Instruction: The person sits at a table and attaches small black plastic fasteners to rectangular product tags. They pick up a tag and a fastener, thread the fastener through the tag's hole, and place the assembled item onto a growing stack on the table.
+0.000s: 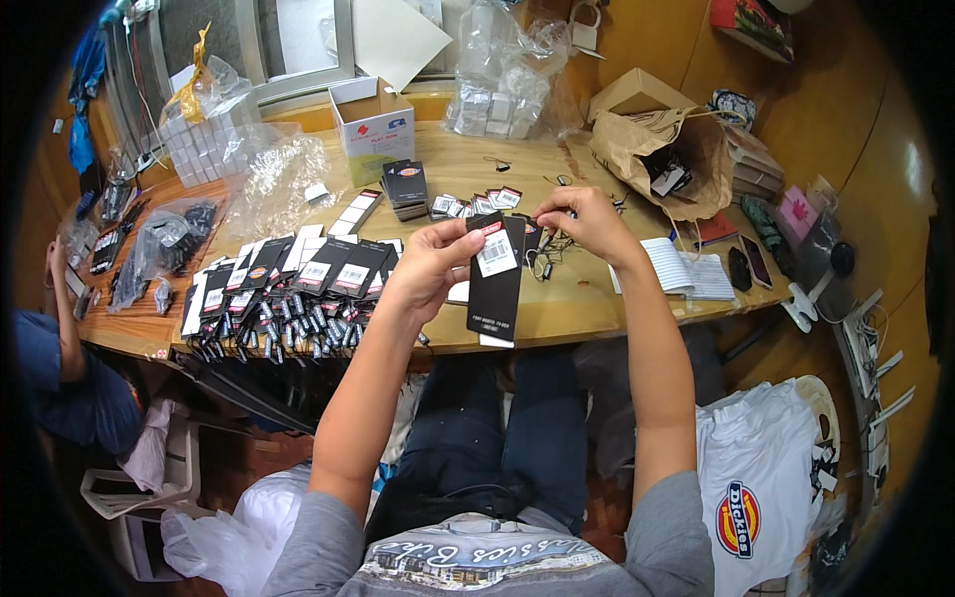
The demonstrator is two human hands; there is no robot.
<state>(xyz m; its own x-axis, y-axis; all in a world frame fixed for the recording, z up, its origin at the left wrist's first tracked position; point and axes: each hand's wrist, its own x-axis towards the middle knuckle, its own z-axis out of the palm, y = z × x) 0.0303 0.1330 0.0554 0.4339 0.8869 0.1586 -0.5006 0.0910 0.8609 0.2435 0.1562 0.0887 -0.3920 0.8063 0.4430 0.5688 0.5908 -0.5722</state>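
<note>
Over the near edge of the table, my left hand (435,267) grips a long black hang tag (491,303), its thumb on the front near the top. A white barcode sticker (496,257) and a small red label are on the tag's upper part. Another dark tag edge (517,239) shows just behind it. My right hand (589,227) is closed in a pinch close to the tag's upper right; what lies between its fingertips is too small to tell. Thin black strings (542,261) lie on the table below that hand.
Left of my hands spreads a heap of black tags (333,269) with strings. A stack of black tags (405,189) stands by a white and green box (374,129). At right are a brown paper bag (637,149), a lined notebook (708,277) and a phone (756,261). Another person's arm (68,318) is far left.
</note>
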